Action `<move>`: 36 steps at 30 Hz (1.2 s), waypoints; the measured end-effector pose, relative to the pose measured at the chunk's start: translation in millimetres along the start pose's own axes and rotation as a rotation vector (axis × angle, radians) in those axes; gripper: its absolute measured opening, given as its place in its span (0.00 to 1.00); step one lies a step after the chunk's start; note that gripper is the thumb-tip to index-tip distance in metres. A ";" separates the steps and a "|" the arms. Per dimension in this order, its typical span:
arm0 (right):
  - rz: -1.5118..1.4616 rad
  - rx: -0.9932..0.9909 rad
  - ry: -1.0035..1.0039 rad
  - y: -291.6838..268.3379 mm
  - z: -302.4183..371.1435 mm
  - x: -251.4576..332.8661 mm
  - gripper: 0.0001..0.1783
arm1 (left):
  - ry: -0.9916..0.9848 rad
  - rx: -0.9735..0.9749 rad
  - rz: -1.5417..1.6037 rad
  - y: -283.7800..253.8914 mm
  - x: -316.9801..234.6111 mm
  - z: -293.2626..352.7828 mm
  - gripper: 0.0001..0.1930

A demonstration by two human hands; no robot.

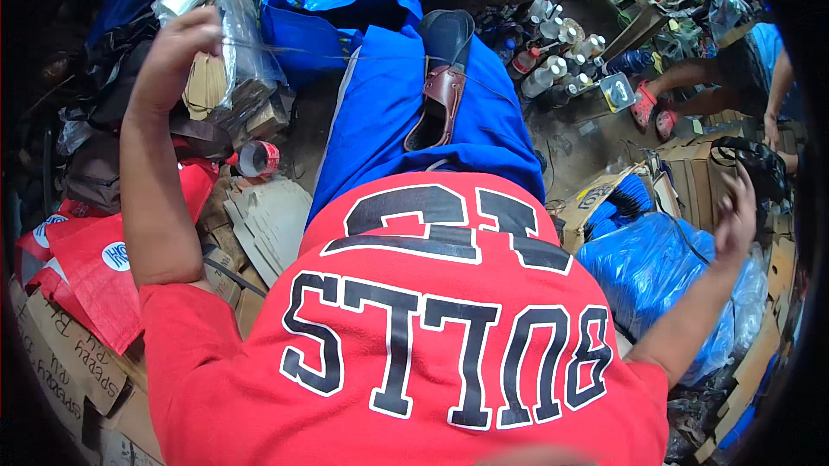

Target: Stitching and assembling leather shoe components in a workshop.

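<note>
A dark shoe (449, 38) with a brown upper rests between my knees on my blue trousers. My left hand (194, 30) is raised at the far left, fingers closed on a thin dark thread (337, 55) that stretches across to the shoe. From the shoe, the thread slants down to the right over my trouser leg, where I lose sight of it. Out at the right, my right hand (736, 215) is held up above a blue plastic bag (648, 263). Its fingers are smeared by motion, so what it grips, if anything, does not show.
Plastic bottles (553, 60) crowd the floor at the far right. A person in red clogs (644, 105) is nearby on that side. Clear-wrapped bundles (246, 43) and a blue bag (328, 0) lie at the far left, with red bags (95, 267) and cardboard (78, 362) nearer.
</note>
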State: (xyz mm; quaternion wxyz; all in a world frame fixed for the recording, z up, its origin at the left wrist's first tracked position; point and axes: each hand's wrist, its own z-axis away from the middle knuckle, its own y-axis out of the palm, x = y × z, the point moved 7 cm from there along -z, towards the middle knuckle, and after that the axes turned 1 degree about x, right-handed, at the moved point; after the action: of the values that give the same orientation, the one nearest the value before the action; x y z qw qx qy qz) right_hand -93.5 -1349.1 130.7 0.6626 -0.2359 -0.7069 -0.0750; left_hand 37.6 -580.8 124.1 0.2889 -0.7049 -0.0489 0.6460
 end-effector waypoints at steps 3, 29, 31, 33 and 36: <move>-0.051 0.391 0.001 154.4 11.8 23.5 0.18 | 0.228 -0.353 0.827 -50.5 11.5 29.7 0.14; 0.888 1.151 -0.171 389.5 95.9 -3.4 0.13 | 0.434 0.763 1.228 142.8 -206.8 69.5 0.15; 0.958 1.109 -0.252 381.1 94.5 -24.1 0.14 | 0.349 0.605 1.141 132.8 -206.3 84.4 0.12; 1.008 0.937 -0.422 372.9 91.2 -23.4 0.12 | 0.312 0.553 1.038 126.7 -196.2 90.7 0.12; 0.964 0.762 -0.519 367.4 83.2 -14.7 0.14 | 0.364 0.555 0.945 122.8 -186.1 90.3 0.12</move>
State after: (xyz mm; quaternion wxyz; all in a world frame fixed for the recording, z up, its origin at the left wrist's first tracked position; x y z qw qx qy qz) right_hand -9.3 -995.3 31.3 0.4674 -0.2852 -0.6360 0.5438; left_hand -114.5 -733.8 230.7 0.1470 -0.6478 0.4929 0.5619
